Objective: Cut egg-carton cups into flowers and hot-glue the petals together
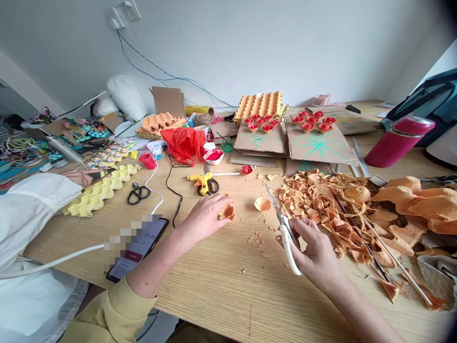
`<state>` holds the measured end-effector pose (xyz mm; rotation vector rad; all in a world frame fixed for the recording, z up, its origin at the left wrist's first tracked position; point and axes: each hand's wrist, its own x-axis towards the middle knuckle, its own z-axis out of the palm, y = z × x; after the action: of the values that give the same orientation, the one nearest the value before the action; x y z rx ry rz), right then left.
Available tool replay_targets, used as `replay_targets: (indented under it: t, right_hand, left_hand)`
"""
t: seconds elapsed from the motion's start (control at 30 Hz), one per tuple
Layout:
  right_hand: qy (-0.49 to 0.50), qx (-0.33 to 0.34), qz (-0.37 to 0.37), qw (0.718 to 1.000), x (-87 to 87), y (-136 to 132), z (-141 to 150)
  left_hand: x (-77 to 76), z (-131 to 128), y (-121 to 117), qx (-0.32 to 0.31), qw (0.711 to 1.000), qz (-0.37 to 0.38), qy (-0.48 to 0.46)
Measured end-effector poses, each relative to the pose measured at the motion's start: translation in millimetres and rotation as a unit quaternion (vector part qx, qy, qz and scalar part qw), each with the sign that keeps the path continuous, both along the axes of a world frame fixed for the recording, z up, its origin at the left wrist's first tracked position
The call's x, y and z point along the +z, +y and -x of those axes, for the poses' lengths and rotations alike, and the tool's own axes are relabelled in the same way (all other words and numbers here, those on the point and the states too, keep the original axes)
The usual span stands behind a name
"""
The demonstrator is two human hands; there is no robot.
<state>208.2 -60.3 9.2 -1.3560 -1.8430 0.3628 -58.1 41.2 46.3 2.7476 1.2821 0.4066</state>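
Pinching orange cup (226, 212) in left hand (202, 216); gripping scissors (284, 232) in right hand (316, 255); best to snip gently, inside near edge of table (221, 286).

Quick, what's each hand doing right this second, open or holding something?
Left hand: fingers curled at a small orange cup; whether gripping it, cannot be told.
Right hand: closed, holding white-handled scissors.

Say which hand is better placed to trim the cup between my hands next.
Probably your right hand: it already holds the white scissors, beside that cup. Your left hand is at another cup.
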Motion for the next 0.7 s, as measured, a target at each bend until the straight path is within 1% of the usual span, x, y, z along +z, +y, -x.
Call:
replay_targets:
  t: [0.1, 0.2, 0.4, 0.53, 0.7]
  right_hand:
    - [-0.009, 0.000, 0.002, 1.000, -1.6, 1, 0]
    - [-0.015, -0.004, 0.008, 1.000, -2.9, 2, -1]
    - [-0.013, -0.003, 0.021, 1.000, -5.7, 2, -1]
    - [-0.011, 0.002, 0.026, 1.000, -7.8, 2, -1]
    - [-0.016, 0.001, 0.028, 0.999, -8.3, 3, -1]
  left_hand:
    - [-13.6, 3, -1, 0.008, 1.000, 0.005, -0.005]
    - [-21.8, 1, 0, 0.018, 1.000, 0.004, -0.012]
    - [-25.9, 4, -5, 0.022, 1.000, 0.005, -0.022]
    - [-29.6, 5, -8, 0.008, 0.999, 0.004, -0.034]
    - [-26.2, 2, -11, 0.014, 0.999, -0.017, -0.038]
